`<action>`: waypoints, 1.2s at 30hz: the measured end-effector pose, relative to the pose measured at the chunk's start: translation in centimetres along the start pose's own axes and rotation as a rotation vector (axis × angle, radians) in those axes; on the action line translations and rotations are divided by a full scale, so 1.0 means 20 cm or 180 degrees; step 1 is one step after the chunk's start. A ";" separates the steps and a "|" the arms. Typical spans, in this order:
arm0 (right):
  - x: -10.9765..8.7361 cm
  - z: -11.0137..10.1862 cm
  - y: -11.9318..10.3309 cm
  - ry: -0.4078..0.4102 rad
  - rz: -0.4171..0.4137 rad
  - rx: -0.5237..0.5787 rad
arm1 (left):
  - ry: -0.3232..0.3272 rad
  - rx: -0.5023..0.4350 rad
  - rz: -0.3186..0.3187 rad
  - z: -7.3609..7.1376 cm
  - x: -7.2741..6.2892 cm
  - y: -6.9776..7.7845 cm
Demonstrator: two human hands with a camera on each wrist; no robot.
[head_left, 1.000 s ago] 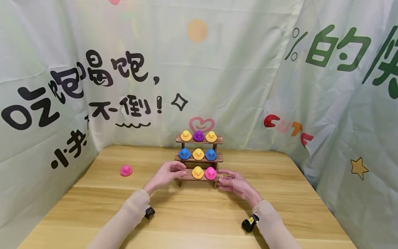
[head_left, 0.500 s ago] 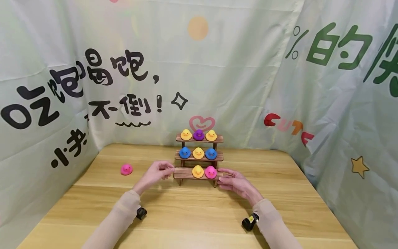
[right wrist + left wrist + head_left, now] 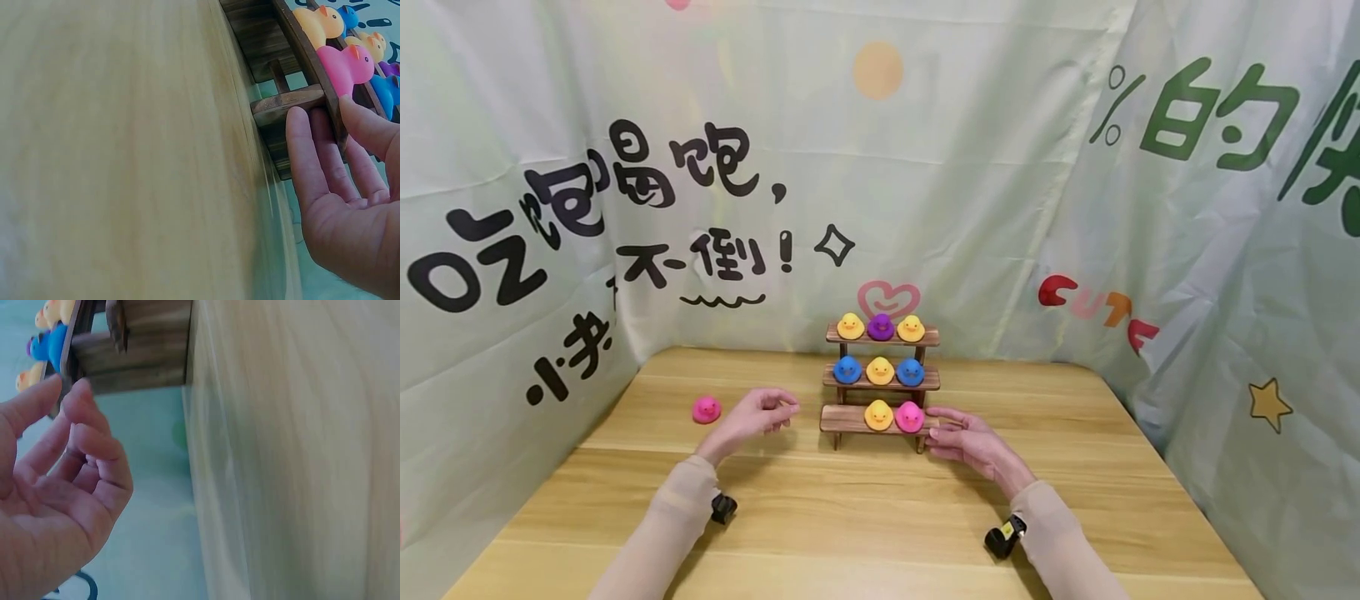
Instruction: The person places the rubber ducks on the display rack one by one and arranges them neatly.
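A three-tier wooden stand [image 3: 844, 417] carries small rubber ducks in rows. My right hand [image 3: 973, 446] holds the right end of its lowest step, thumb at the top edge beside the pink duck [image 3: 344, 65] and fingers underneath, as the right wrist view shows. Left of that pink duck sits a yellow duck [image 3: 878, 415]; the step's left part is bare. My left hand [image 3: 752, 418] hovers apart from the stand's left end, fingers loosely bent and holding nothing. Between it and the table's left side lies another pink duck [image 3: 706, 409] on the wood.
The middle step bears a blue duck [image 3: 847, 370], a yellow one and another blue one. On the top step a purple duck [image 3: 881, 327] sits between two yellow ones. A printed cloth [image 3: 955, 208] hangs behind the wooden table [image 3: 865, 517].
My left hand has drawn away leftward from the left end of the lowest step, toward the loose pink duck. The right hand stays at the stand's right end.
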State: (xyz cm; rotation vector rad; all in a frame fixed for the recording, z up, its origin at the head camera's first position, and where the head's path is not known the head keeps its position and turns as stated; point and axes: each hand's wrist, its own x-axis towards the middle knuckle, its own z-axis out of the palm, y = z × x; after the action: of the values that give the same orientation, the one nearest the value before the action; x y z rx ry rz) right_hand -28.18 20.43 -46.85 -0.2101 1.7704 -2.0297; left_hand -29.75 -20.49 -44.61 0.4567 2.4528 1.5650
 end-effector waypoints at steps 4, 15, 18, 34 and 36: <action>0.00 0.00 0.00 -0.0001 0.0009 -0.0011 | -0.0098 0.0038 -0.0059 -0.06 -0.01 -0.03; 0.00 0.00 0.00 -0.0007 0.0006 -0.0011 | -0.0114 0.0120 -0.0069 -0.23 -0.07 -0.10; 0.00 0.00 0.00 -0.0015 -0.0007 -0.0022 | -0.0008 0.0109 -0.0116 -0.28 -0.08 -0.12; 0.00 0.00 0.00 -0.0004 0.0002 0.0009 | 0.0662 -0.0279 -0.0405 -0.45 -0.11 -0.22; 0.00 0.00 0.00 0.0010 0.0011 0.0015 | 0.0760 -0.0316 -0.0489 -0.46 -0.12 -0.24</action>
State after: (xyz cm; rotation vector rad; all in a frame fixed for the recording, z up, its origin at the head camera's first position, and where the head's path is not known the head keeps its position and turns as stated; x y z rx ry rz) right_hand -28.16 20.42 -46.90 -0.2024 1.7664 -2.0326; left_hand -31.24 -31.08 -44.99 0.0651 2.4928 1.7538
